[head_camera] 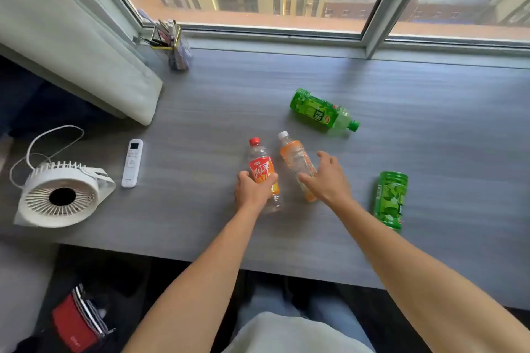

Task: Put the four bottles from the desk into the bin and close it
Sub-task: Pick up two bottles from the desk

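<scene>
Bottles, all 4, lie on the worktop point(200, 112) as we start collecting: left hand point(252, 190) grips the red-label bottle point(262, 173), right hand point(327, 178) spreads open over the orange bottle point(296, 162), needing closure next; bin unseen.

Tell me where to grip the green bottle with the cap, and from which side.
Grip the capped green bottle around its labelled middle, coming down from above. It lies flat on the desk, base toward the window and cap pointing near-right, so fingers should close across the width. The right hand is closer, though it is open over the orange bottle.
</scene>
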